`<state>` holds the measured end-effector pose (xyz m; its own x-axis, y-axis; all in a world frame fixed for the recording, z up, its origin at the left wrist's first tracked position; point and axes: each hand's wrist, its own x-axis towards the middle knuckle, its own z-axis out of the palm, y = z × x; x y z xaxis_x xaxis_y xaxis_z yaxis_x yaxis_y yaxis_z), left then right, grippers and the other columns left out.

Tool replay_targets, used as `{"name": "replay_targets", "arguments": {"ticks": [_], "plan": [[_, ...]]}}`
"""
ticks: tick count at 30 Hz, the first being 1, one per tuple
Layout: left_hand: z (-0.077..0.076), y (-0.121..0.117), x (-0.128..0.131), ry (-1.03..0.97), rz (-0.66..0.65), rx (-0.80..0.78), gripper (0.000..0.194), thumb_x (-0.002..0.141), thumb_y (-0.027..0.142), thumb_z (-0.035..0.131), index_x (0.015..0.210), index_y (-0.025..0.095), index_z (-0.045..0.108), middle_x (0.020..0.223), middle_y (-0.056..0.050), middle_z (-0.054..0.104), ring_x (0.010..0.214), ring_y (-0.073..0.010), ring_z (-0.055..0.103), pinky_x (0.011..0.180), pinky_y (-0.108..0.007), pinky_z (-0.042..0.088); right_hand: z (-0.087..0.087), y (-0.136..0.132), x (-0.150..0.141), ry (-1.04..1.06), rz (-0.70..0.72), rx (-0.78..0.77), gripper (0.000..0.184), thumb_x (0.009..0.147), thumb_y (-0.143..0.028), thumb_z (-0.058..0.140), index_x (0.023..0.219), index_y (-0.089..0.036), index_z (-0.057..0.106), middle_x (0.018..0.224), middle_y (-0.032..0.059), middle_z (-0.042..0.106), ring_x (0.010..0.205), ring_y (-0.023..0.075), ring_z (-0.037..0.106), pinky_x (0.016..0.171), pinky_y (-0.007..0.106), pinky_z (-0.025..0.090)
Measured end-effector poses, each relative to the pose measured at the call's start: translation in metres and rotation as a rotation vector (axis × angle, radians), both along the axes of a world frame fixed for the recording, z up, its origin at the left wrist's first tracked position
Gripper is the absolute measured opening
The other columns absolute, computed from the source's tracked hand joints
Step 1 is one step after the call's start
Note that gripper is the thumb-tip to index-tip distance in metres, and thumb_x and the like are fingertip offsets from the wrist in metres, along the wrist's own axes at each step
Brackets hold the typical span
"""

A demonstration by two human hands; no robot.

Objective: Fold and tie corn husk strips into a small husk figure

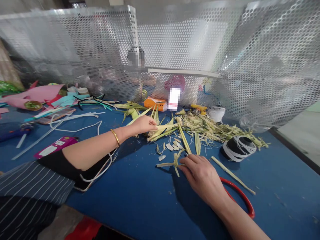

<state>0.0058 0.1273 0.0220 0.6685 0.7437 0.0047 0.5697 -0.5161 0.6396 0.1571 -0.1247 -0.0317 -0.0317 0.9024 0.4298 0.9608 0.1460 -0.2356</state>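
Note:
My left hand (143, 125), with a gold bangle at its wrist, reaches to the back of the table and pinches a pale green corn husk strip (166, 127). Around it lie more dry husk pieces (160, 134). Nearer to me, the fingers of my right hand (202, 173) close on a small knotted husk piece (175, 162) with several short arms. My palm hides part of it. Red scissor-like handles (240, 195) lie partly behind my right forearm. A single narrow husk strip (233, 175) rests to the right of that hand.
A heap of husk shreds (210, 126) spreads along the back. To the right stands a black cone of white thread (239, 149). A perforated metal screen (180, 43) borders the blue table (140, 203). A phone (87, 185) with a white cable lies under my left arm.

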Motion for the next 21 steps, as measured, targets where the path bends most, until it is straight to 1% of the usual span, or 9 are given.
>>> {"name": "replay_targets", "arguments": {"ticks": [3, 5, 7, 10, 12, 14, 17, 18, 21], "plan": [[0.000, -0.001, 0.003, -0.186, 0.154, -0.295, 0.013, 0.069, 0.021, 0.069, 0.079, 0.015, 0.075, 0.073, -0.006, 0.070, 0.060, -0.0128, 0.058, 0.053, -0.024, 0.038, 0.001, 0.000, -0.001, -0.006, 0.002, 0.002, 0.024, 0.098, -0.025, 0.045, 0.087, -0.020, 0.064, 0.077, 0.0037, 0.062, 0.074, 0.0182, 0.057, 0.069, 0.032, 0.038], [0.000, -0.002, 0.004, -0.274, 0.243, -0.421, 0.014, 0.068, 0.015, 0.069, 0.080, 0.014, 0.074, 0.075, -0.007, 0.069, 0.059, -0.0109, 0.056, 0.051, -0.023, 0.038, 0.002, 0.000, -0.001, -0.011, 0.004, -0.002, 0.024, 0.098, -0.025, 0.045, 0.086, -0.020, 0.064, 0.076, 0.0036, 0.062, 0.074, 0.0181, 0.057, 0.069, 0.032, 0.037], [0.000, -0.001, 0.005, -0.365, 0.331, -0.412, 0.017, 0.067, 0.011, 0.068, 0.083, 0.013, 0.074, 0.080, -0.007, 0.070, 0.060, -0.0099, 0.056, 0.052, -0.022, 0.040, 0.002, 0.000, -0.001, -0.016, 0.003, -0.014, 0.023, 0.098, -0.025, 0.046, 0.085, -0.020, 0.064, 0.076, 0.0033, 0.062, 0.074, 0.0182, 0.057, 0.070, 0.032, 0.037], [-0.001, 0.004, 0.004, -0.478, 0.463, -0.284, 0.027, 0.073, 0.012, 0.063, 0.097, 0.014, 0.072, 0.095, -0.008, 0.072, 0.066, -0.0108, 0.058, 0.058, -0.022, 0.043, 0.001, 0.000, -0.001, -0.023, 0.005, -0.028, 0.022, 0.098, -0.026, 0.047, 0.086, -0.020, 0.064, 0.077, 0.0029, 0.062, 0.075, 0.0187, 0.057, 0.070, 0.032, 0.037], [-0.002, 0.008, 0.000, -0.446, 0.490, -0.152, 0.030, 0.075, 0.015, 0.061, 0.103, 0.016, 0.071, 0.100, -0.007, 0.072, 0.075, -0.0141, 0.061, 0.064, -0.024, 0.046, 0.001, 0.000, -0.001, -0.033, 0.006, -0.024, 0.021, 0.098, -0.026, 0.047, 0.086, -0.020, 0.064, 0.077, 0.0029, 0.062, 0.075, 0.0185, 0.057, 0.070, 0.032, 0.037], [-0.003, 0.010, -0.005, -0.284, 0.438, 0.093, 0.029, 0.072, 0.019, 0.064, 0.101, 0.018, 0.072, 0.103, -0.006, 0.072, 0.089, -0.0199, 0.063, 0.075, -0.027, 0.047, 0.001, 0.000, -0.001, -0.044, 0.005, -0.011, 0.022, 0.098, -0.026, 0.047, 0.085, -0.020, 0.064, 0.076, 0.0028, 0.061, 0.073, 0.0179, 0.057, 0.069, 0.031, 0.037], [-0.007, 0.004, -0.007, -0.028, 0.229, 0.450, 0.025, 0.072, 0.025, 0.066, 0.096, 0.020, 0.073, 0.108, -0.008, 0.070, 0.104, -0.0255, 0.060, 0.089, -0.032, 0.044, 0.001, 0.000, -0.001, -0.051, 0.007, 0.012, 0.022, 0.097, -0.026, 0.048, 0.083, -0.020, 0.064, 0.074, 0.0024, 0.061, 0.072, 0.0173, 0.058, 0.068, 0.031, 0.037], [-0.009, 0.000, -0.005, 0.015, 0.144, 0.496, 0.023, 0.075, 0.028, 0.064, 0.095, 0.021, 0.074, 0.106, -0.008, 0.070, 0.103, -0.0255, 0.060, 0.089, -0.032, 0.043, 0.001, 0.000, -0.001, -0.050, 0.010, 0.016, 0.022, 0.097, -0.026, 0.048, 0.083, -0.021, 0.064, 0.074, 0.0023, 0.061, 0.072, 0.0172, 0.058, 0.068, 0.031, 0.037], [-0.020, -0.013, 0.006, 0.113, -0.086, 0.487, 0.024, 0.079, 0.039, 0.062, 0.092, 0.023, 0.074, 0.101, -0.007, 0.071, 0.100, -0.0246, 0.061, 0.088, -0.033, 0.042, 0.001, 0.001, -0.001, -0.050, 0.016, 0.016, 0.022, 0.097, -0.026, 0.047, 0.084, -0.021, 0.064, 0.075, 0.0026, 0.062, 0.072, 0.0178, 0.058, 0.068, 0.031, 0.037]]}}
